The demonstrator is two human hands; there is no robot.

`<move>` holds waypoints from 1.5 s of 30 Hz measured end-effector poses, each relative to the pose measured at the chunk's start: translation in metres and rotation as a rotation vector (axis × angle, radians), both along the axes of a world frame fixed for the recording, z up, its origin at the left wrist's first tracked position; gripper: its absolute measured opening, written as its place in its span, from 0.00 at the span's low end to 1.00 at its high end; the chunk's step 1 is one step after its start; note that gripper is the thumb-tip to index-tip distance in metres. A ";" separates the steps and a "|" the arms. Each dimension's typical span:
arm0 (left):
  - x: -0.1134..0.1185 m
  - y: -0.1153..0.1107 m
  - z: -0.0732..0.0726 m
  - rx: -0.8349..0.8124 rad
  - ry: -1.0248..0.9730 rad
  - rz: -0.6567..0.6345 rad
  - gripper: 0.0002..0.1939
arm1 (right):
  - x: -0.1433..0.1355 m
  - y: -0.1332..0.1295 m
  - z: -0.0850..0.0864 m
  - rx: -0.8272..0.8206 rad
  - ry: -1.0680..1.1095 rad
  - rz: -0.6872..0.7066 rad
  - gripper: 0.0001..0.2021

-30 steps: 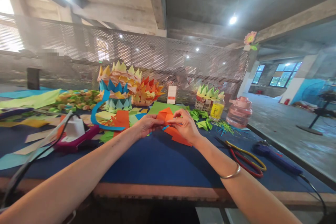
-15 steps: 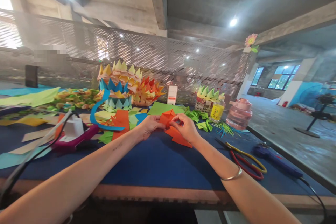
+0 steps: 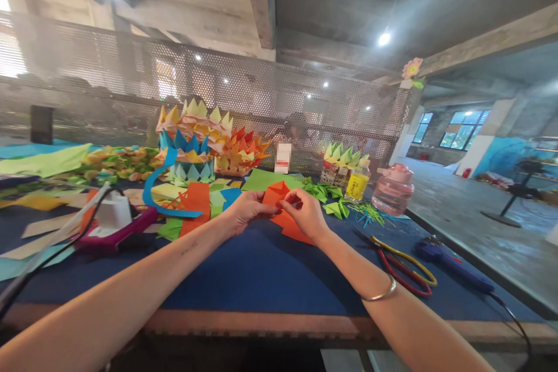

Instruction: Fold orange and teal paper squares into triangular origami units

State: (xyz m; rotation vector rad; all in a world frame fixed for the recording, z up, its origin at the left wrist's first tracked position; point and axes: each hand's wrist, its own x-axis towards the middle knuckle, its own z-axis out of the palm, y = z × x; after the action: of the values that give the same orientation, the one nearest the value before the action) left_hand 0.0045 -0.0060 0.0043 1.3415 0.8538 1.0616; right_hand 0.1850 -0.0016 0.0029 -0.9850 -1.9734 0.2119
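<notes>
While hands [image 3: 248, 213] pinch creased orange paper [image 3: 276, 190], angular orange sheets [image 3: 295, 232] lie beneath.

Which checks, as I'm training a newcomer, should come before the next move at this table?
1. Left hand gripping the folded orange paper: ok.
2. Right hand pinching that paper: ok.
3. Creases beneath the fingers sharp: cannot tell, partly hidden.
4. Scissors clear of both hands: ok, lying by the right forearm.
5. Blue tool switched off: cannot tell.
6. Table free of loose scraps: not ok, green pieces lie beyond the right hand.
</notes>
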 end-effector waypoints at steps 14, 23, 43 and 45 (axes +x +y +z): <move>0.001 -0.003 0.001 0.027 0.023 -0.001 0.10 | -0.002 0.000 -0.001 0.011 0.007 -0.067 0.10; 0.004 -0.002 -0.004 0.076 0.020 0.066 0.10 | -0.004 -0.004 -0.001 0.030 0.038 -0.043 0.10; 0.000 0.003 -0.002 0.078 -0.022 0.132 0.12 | -0.004 0.008 -0.009 -0.338 0.212 0.162 0.13; 0.001 0.003 -0.002 0.080 -0.022 0.130 0.12 | -0.004 0.008 -0.009 -0.367 0.219 0.154 0.13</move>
State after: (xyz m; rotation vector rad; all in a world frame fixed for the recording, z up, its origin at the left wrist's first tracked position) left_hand 0.0050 -0.0030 0.0028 1.3520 0.9002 1.2209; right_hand 0.1813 0.0061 -0.0060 -0.9884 -1.8429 0.7578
